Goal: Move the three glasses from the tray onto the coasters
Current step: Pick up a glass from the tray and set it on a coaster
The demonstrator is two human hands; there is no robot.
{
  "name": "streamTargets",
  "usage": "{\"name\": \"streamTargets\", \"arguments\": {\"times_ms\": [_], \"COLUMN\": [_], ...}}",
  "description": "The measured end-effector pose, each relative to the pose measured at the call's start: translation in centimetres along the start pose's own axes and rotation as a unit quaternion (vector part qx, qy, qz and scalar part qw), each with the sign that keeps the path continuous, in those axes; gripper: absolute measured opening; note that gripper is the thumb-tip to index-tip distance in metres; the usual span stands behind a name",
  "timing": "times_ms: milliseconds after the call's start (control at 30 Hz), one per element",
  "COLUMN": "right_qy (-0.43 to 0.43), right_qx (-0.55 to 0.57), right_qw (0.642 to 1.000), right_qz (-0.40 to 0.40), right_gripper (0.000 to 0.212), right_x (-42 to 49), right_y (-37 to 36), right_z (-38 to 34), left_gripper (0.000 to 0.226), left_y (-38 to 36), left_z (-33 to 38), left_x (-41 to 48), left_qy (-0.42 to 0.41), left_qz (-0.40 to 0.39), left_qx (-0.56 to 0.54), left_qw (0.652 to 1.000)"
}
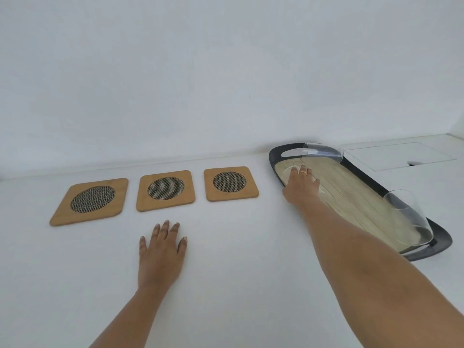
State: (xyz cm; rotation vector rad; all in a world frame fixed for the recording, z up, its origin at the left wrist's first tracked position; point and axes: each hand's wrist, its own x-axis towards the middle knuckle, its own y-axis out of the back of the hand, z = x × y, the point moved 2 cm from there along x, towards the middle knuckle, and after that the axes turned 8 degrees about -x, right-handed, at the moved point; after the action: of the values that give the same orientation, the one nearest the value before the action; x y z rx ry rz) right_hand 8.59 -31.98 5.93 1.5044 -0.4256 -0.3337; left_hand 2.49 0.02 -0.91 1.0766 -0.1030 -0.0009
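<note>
3 clear glasses, all on the tray [371, 183], which sits at the bench's right side, its far end near the back edge. Far glass [322, 153] at tray's far end by the handle slot. Near glass [406, 217] at tray's near end. Middle glass [288, 175] at the tray's left rim, mostly hidden by the right hand [300, 187]; fingers curl round it, grip looks closed on it, ring on one finger. 3 wooden coasters w/ mesh centres in a row along the back edge, left of tray, all bare: left coaster [91, 200], mid coaster [165, 189], right coaster [230, 183]. Left hand [162, 254] flat on bench [226, 297], fingers spread, holding nothing, nearer the front than the coasters.
</note>
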Motion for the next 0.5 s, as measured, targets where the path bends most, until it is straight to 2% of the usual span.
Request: {"name": "streamTargets", "arguments": {"times_ms": [500], "right_qy": [-0.075], "right_qx": [-0.015], "right_qw": [0.997], "right_qz": [0.032], "right_gripper": [0.079], "right_x": [0.3], "right_y": [-0.5], "right_z": [2.1], "left_gripper": [0.048], "left_y": [0.0], "left_z": [0.2], "left_x": [-0.1], "left_qy": [0.002], "left_qz": [0.003], "left_qx": [-0.011], "left_qw": [1.0]}}
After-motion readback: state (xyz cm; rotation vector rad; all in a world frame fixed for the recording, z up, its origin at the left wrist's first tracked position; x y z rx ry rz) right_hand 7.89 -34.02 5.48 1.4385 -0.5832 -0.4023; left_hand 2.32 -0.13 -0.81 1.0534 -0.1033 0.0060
